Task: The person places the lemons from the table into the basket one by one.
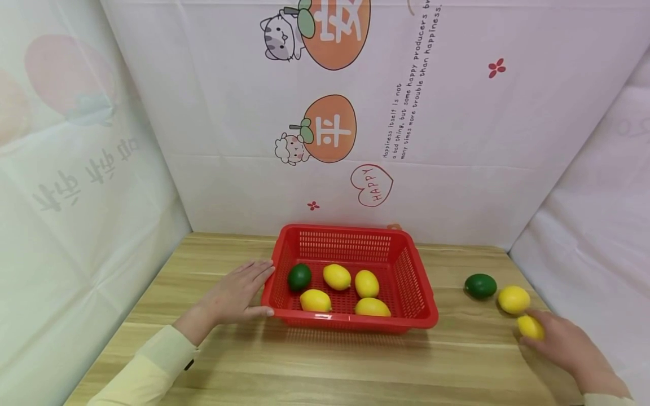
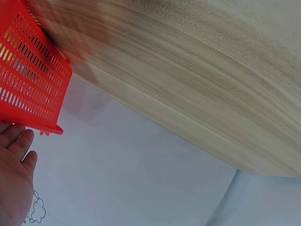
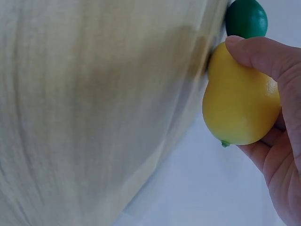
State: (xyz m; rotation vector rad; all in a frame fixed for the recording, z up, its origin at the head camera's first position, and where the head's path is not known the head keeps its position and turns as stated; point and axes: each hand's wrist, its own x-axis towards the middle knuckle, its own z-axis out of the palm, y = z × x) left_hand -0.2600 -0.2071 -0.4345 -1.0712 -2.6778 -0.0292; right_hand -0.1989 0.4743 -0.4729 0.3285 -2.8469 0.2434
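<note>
A red plastic basket (image 1: 350, 322) with slotted walls stands in the middle of the table. Inside it lie several yellow lemons (image 1: 337, 277) and one dark green lime (image 1: 299, 277). My left hand (image 1: 236, 296) touches the basket's left rim with fingers extended; the left wrist view shows those fingers at the rim of the slotted wall. At the far right, my right hand (image 1: 571, 344) grips a yellow lemon (image 3: 242, 106) between thumb and fingers. Just beyond it, another lemon (image 1: 514, 299) and a green lime (image 1: 480, 286) rest on the table.
The wooden table (image 1: 325, 366) runs back to a white printed cloth wall (image 1: 244, 192). Cloth side walls stand at the left (image 1: 101, 237) and right (image 1: 599, 237), the right one close to my right hand.
</note>
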